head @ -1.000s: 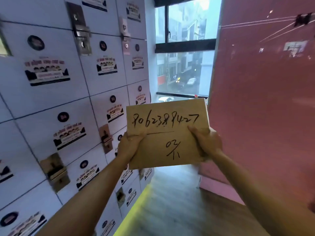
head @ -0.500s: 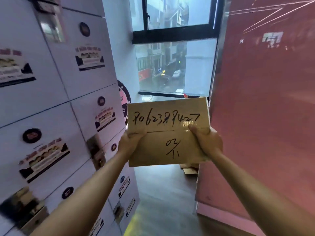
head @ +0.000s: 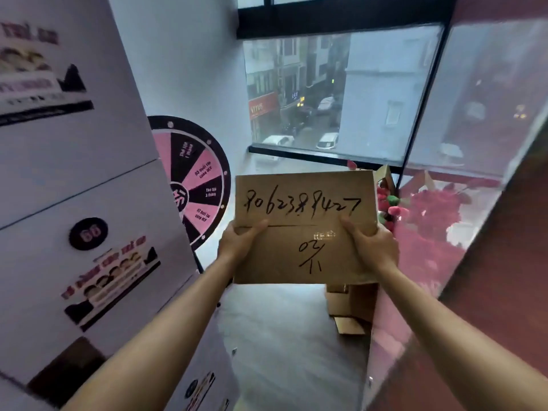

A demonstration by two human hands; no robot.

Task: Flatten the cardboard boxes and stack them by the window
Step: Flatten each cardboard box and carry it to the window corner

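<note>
A flat brown cardboard box (head: 299, 256) with black handwritten numbers is held out in front of me at chest height. My left hand (head: 238, 243) grips its left edge and my right hand (head: 372, 247) grips its right edge, thumbs on the front face. Beyond it the window (head: 335, 93) looks down on a street. Below the held box, more cardboard pieces (head: 351, 307) lie on the floor against the red wall.
White lockers (head: 74, 203) with stickers line the left side. A pink and black prize wheel (head: 195, 179) leans on the white wall past them. A glossy red wall (head: 489, 292) closes the right side. Red and green decorations (head: 391, 206) sit near the window. Grey floor (head: 281, 351) runs between.
I have moved forward along the corridor toward the window; the lockers slid past on the left and the prize wheel and floor cardboard came into view. My hold on the box is unchanged.
</note>
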